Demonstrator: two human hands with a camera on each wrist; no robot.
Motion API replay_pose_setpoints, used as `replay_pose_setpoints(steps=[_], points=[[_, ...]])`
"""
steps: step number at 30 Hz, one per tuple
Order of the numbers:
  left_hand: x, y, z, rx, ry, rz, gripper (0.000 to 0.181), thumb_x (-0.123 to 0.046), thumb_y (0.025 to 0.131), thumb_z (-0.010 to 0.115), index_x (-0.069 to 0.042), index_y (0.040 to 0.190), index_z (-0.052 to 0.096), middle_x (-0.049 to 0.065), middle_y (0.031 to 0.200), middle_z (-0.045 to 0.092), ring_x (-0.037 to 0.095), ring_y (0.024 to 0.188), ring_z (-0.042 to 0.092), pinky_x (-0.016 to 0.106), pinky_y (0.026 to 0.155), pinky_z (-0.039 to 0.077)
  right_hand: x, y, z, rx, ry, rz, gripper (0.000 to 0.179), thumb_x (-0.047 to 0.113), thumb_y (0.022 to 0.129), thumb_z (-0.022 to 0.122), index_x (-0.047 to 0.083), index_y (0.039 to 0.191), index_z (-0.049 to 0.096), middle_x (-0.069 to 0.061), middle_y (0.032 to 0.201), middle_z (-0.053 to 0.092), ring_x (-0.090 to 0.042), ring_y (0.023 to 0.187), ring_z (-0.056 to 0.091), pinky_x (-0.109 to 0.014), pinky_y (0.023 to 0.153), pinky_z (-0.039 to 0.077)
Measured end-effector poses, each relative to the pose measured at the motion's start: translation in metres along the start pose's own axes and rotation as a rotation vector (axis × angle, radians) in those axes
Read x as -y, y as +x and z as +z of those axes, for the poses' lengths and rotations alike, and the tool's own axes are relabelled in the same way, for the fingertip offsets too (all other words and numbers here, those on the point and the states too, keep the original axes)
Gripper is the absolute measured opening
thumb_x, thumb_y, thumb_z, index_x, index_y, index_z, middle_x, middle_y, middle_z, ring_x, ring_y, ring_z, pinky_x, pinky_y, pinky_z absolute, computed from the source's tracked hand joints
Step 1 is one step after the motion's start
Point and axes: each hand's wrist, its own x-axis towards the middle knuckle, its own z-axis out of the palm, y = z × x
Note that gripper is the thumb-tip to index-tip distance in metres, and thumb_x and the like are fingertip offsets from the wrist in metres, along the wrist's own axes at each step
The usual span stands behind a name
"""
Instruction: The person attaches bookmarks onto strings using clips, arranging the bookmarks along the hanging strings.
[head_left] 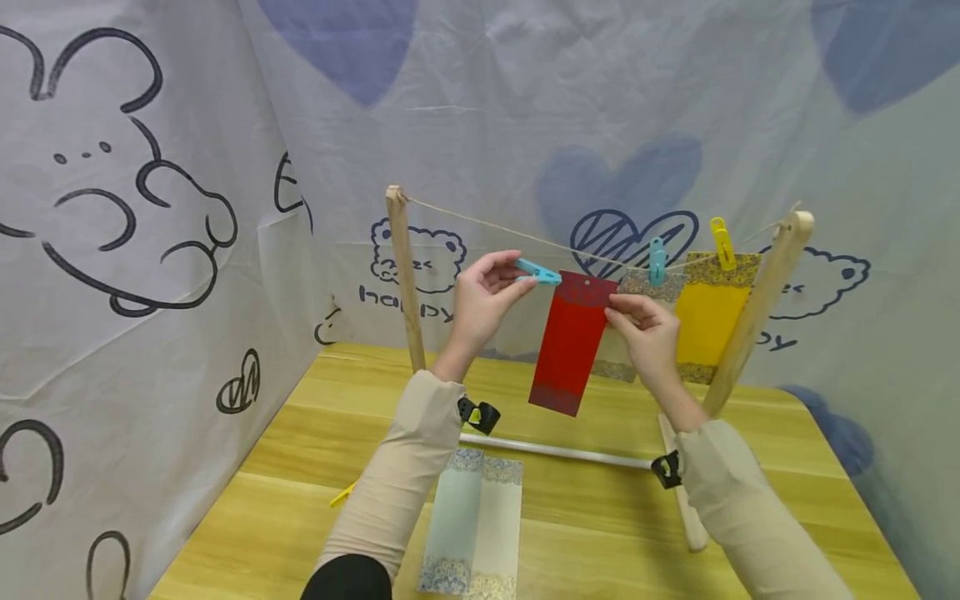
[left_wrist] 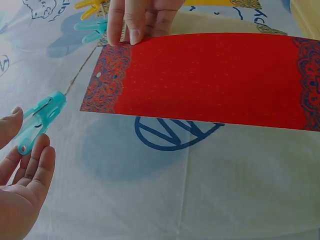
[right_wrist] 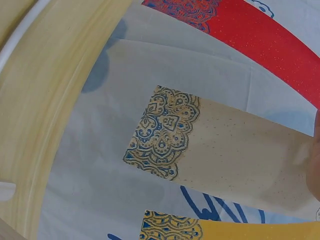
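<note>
My left hand [head_left: 480, 304] pinches a turquoise clothespin [head_left: 538, 272] between thumb and fingers. Its tip is at the top left corner of a red paper bookmark [head_left: 570, 350] with patterned ends and a small punched hole. My right hand [head_left: 651, 335] pinches the bookmark's right edge near the top, so it hangs slightly tilted just below the string [head_left: 487, 223]. In the left wrist view, the clothespin [left_wrist: 42, 117] and red bookmark [left_wrist: 210, 80] look apart. A beige bookmark [right_wrist: 240, 145], partly behind my right hand, hangs from a second turquoise clothespin [head_left: 657, 261].
A yellow bookmark [head_left: 708, 325] hangs from a yellow clothespin [head_left: 722, 244] beside the right wooden post [head_left: 757, 317]. The left post [head_left: 407, 275] holds the string's other end. Pale blue [head_left: 453, 517] and cream [head_left: 497, 521] bookmarks lie on the table before a white rod [head_left: 555, 448].
</note>
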Motion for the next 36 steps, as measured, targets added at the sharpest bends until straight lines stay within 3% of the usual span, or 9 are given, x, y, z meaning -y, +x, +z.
replay_pose_setpoints(steps=[10,18,21,28,36], points=[[-0.012,0.018,0.008,0.022,0.074,0.064,0.033,0.004,0.075,0.068,0.012,0.106,0.057,0.022,0.090,0.061,0.026,0.079,0.060,0.030,0.073,0.050,0.018,0.002,0.005,0.016,-0.018,-0.018,0.014,-0.024,0.075,0.053,-0.028,0.089,0.052,-0.006,0.079,0.066,-0.010,0.064,0.061,-0.019,0.061,0.050],[-0.054,0.025,0.022,0.076,0.164,0.039,0.034,0.008,0.076,0.065,0.015,0.108,0.054,0.028,0.093,0.058,0.034,0.083,0.058,0.033,0.078,0.049,0.005,0.005,0.000,0.010,-0.015,-0.033,0.013,-0.023,0.075,0.054,-0.026,0.088,0.053,-0.002,0.079,0.066,-0.010,0.063,0.061,-0.019,0.060,0.050],[-0.054,0.030,0.025,0.077,0.176,0.049,0.038,0.008,0.075,0.066,0.016,0.110,0.053,0.029,0.094,0.058,0.034,0.082,0.058,0.035,0.077,0.049,-0.001,0.006,-0.002,0.006,-0.019,-0.027,0.014,-0.020,0.076,0.056,-0.025,0.089,0.054,-0.002,0.079,0.066,-0.010,0.063,0.062,-0.019,0.060,0.050],[-0.026,0.044,0.028,0.071,0.236,0.061,0.039,0.000,0.074,0.070,0.010,0.109,0.058,0.022,0.094,0.058,0.027,0.075,0.059,0.028,0.071,0.050,0.004,0.008,-0.002,-0.016,0.004,-0.021,0.013,-0.023,0.075,0.054,-0.027,0.088,0.052,-0.002,0.078,0.066,-0.010,0.063,0.062,-0.019,0.059,0.050],[-0.025,0.050,0.031,0.104,0.341,0.055,0.035,-0.006,0.075,0.071,0.005,0.107,0.061,0.015,0.094,0.060,0.019,0.069,0.057,0.019,0.062,0.047,0.020,0.008,0.003,-0.009,-0.012,-0.027,0.012,-0.026,0.075,0.052,-0.029,0.086,0.050,-0.001,0.076,0.065,-0.009,0.063,0.061,-0.018,0.059,0.050]])
